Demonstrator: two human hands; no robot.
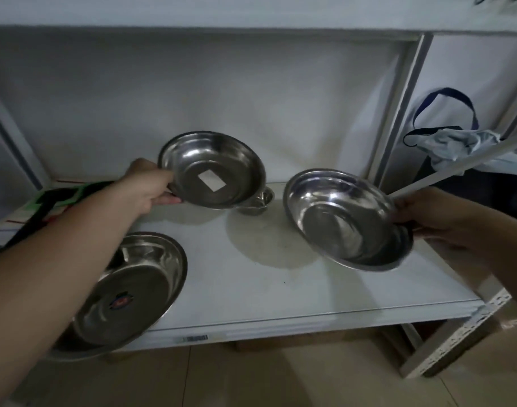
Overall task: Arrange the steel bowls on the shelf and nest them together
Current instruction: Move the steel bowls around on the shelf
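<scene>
At the far left, a wide, shallow round steel dish (131,286) with a small red-and-blue sticker on its floor rests on the front left part of the white shelf (251,289), partly hidden under the left forearm and jutting over the shelf's front edge. Neither hand touches it.

Further back, the left hand (151,190) grips the left rim of a shiny round steel bowl with a pale rectangular label on its floor (211,170); the thumb lies on the rim and the fingers curl beneath. The bowl is tipped towards the camera and appears lifted off the shelf. It lies to the right of its hand. Just behind and under its right edge stands a small steel cup-like bowl (258,202), mostly hidden.

To the right, the right hand (427,218) pinches the right rim of a second plain round steel bowl (347,218), also tilted and held above the shelf, lying to the left of its hand. A clear gap of bare shelf separates the two held bowls, their open faces both turned up and forward.

The nesting move likely turns on that gap: the bowls face each other across the middle, each hand on its outer rim, so bringing one across and lowering it into the other seems the natural next step. Which one is larger is hard to judge.
</scene>
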